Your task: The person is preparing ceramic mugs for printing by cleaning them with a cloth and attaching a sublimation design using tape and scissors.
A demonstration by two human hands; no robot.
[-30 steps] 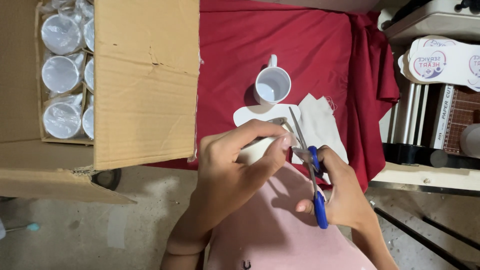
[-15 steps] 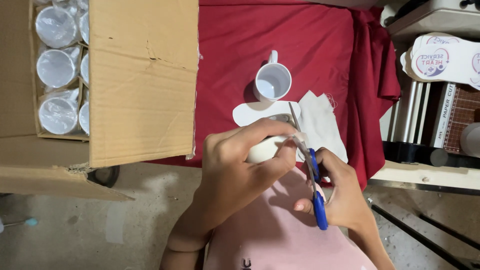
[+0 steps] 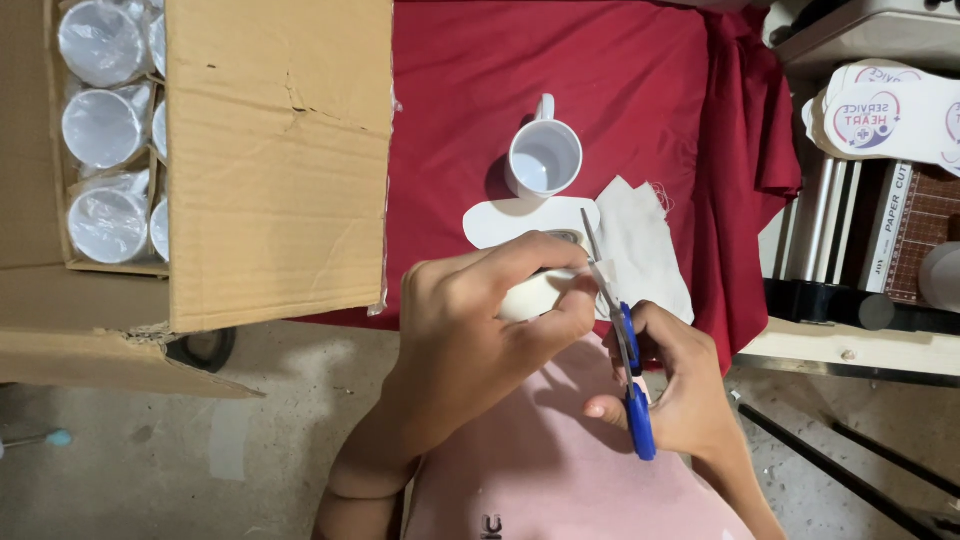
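The left hand [image 3: 480,330] is curled around a small white rounded object [image 3: 530,295], fingers clamped over its top so that most of it is hidden; it is held above the near edge of the red cloth-covered table [image 3: 470,90]. The right hand [image 3: 670,385] grips blue-handled steel scissors [image 3: 618,330], fingers through the loops, the blades pointing away and their tips touching the white object beside the left fingertips. Just beyond lie a white rounded paper cut-out [image 3: 510,220] and a white cloth scrap [image 3: 645,250], with an upright white ceramic mug [image 3: 545,160] behind them. A brown cardboard box [image 3: 280,160] of wrapped mugs sits at the table's left edge.
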